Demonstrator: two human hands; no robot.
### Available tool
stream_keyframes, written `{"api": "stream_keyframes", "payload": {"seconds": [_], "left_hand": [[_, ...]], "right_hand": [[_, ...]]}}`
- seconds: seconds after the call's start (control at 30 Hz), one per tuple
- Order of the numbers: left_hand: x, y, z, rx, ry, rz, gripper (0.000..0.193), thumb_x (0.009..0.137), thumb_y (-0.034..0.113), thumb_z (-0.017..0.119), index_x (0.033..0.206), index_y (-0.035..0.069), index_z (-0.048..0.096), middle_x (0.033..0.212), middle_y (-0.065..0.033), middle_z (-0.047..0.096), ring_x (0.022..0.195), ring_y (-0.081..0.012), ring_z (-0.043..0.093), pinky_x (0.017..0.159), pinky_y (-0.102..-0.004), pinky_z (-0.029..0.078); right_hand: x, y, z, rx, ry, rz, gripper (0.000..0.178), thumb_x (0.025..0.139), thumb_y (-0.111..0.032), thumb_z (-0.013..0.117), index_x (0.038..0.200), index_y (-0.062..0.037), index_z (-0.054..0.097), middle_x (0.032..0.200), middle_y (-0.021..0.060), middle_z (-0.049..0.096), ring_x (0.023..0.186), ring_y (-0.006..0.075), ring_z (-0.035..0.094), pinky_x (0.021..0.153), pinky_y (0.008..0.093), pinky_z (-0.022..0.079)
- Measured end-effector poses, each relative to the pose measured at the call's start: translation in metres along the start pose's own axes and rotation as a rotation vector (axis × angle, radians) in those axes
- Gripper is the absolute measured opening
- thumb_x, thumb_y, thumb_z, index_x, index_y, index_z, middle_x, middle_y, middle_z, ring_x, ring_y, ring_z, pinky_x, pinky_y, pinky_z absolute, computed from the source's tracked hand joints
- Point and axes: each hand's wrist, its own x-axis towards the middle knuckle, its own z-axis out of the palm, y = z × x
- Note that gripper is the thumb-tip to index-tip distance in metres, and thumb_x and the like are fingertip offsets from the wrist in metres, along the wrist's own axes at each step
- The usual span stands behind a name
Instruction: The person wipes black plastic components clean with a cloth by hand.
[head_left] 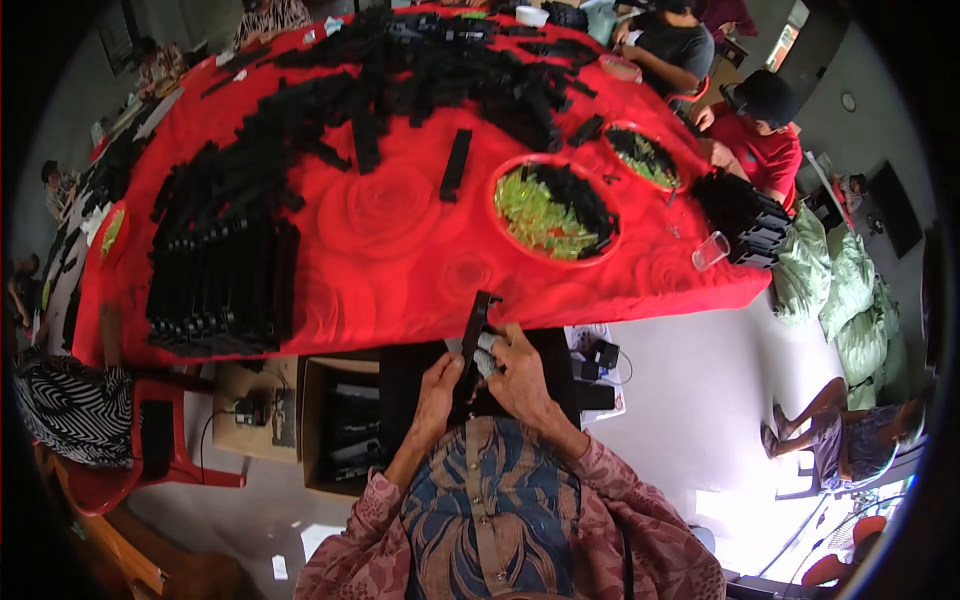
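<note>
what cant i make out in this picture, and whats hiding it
- Head view, lower end of the black part: merges with the dark behind it, beside the left hand.
- Head view, pale thing at the right hand: partly covered by that hand.
- Head view, contents of the open carton: too shadowed to identify.

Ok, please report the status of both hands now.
Left hand gripping black part. Right hand holding pale material against it. Part tilted. Red table just beyond.
</note>
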Motion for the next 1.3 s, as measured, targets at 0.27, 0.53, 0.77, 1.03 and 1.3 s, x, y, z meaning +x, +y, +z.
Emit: {"api": "stream_keyframes", "payload": {"seconds": [0.27,0.53,0.77,1.03,1.3], "left_hand": [[0.001,0.009,0.002,-0.005,0.002,-0.044,0.028,0.100,0.028,0.043,0.095,0.005,0.058,0.073,-0.0025,0.059,0.061,-0.0115,0.055,0.056,-0.0248,0.043],[0.010,0.000,-0.002,-0.104,-0.043,-0.072,0.027,0.098,0.028,0.048,0.100,0.004,0.060,0.075,-0.0038,0.063,0.062,-0.0116,0.056,0.056,-0.0249,0.043],[0.003,0.001,-0.004,-0.121,-0.059,-0.099,0.023,0.099,0.024,0.046,0.096,0.004,0.058,0.074,-0.0041,0.062,0.062,-0.0132,0.057,0.056,-0.0254,0.044],[-0.003,-0.008,-0.007,-0.284,-0.030,-0.131,0.027,0.099,0.027,0.044,0.103,0.004,0.059,0.080,-0.0049,0.061,0.066,-0.0137,0.058,0.058,-0.0261,0.047],[-0.003,0.034,-0.015,-0.797,-0.271,0.099,0.048,0.088,0.028,0.064,0.124,0.002,0.048,0.109,-0.0124,0.053,0.100,-0.0275,0.052,0.083,-0.0403,0.046]], "right_hand": [[0.003,0.022,0.011,0.072,-0.008,-0.053,0.024,0.071,0.015,0.058,0.094,0.0059,0.062,0.085,0.0111,0.052,0.068,0.0203,0.056,0.056,0.0286,0.043],[0.012,0.004,0.002,0.195,-0.007,0.028,0.016,0.067,0.015,0.057,0.082,0.0101,0.056,0.088,0.0130,0.051,0.067,0.0239,0.060,0.051,0.0322,0.046],[0.003,0.004,0.015,0.336,0.117,0.062,0.028,0.066,0.016,0.057,0.093,0.0108,0.057,0.089,0.0026,0.047,0.062,0.0054,0.036,0.051,0.0216,0.030],[-0.002,0.003,0.025,0.130,0.180,-0.050,0.018,0.070,0.011,0.065,0.086,0.0032,0.064,0.114,0.0145,0.055,0.070,0.0127,0.058,0.053,0.0245,0.044],[0.019,-0.035,-0.035,-0.008,0.425,-0.177,0.020,0.076,0.000,0.072,0.096,0.0011,0.068,0.101,0.0128,0.061,0.087,0.0247,0.062,0.073,0.0315,0.051]]}}
